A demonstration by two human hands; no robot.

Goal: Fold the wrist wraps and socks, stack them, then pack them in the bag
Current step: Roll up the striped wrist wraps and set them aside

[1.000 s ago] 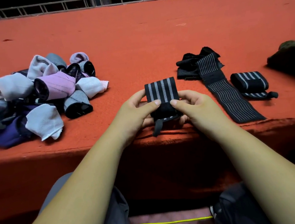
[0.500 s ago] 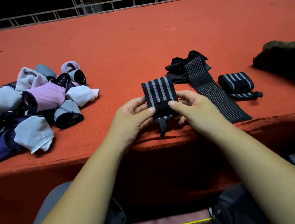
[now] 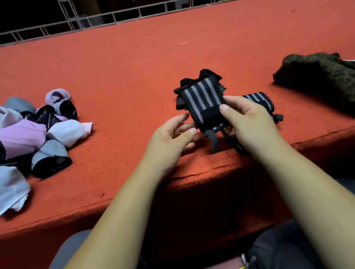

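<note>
Surface: wide, covered in red-orange felt-like carpet with a matte nap. The front edge drops off just before the person's knees.

Sock pile: at the left of the surface, a loose heap of soft knits in lilac, pale grey, white and navy. Several are rolled into stubby tubes with dark open cuffs.

Olive fabric heap: at the far right, dark, mottled and slumped. Cannot tell what it is.

Right hand: the thumb lies across the front of the folded wrist wrap and the fingers curl behind it, pinching it upright just above the surface near the front edge.

Left hand: fingers loosely extended, tips just beside the wrap's left edge. Cannot tell if they touch.

Folded wrist wrap: a compact rectangle of black ribbed elastic with grey lengthwise stripes. A plain black patch crosses its lower half.

Black wrap bundle: crumpled, directly behind the held one.

Rolled wrist wrap: same stripes, lying behind the right hand.

Loop strap: a narrow dark band hanging from the held wrap's bottom.
</note>
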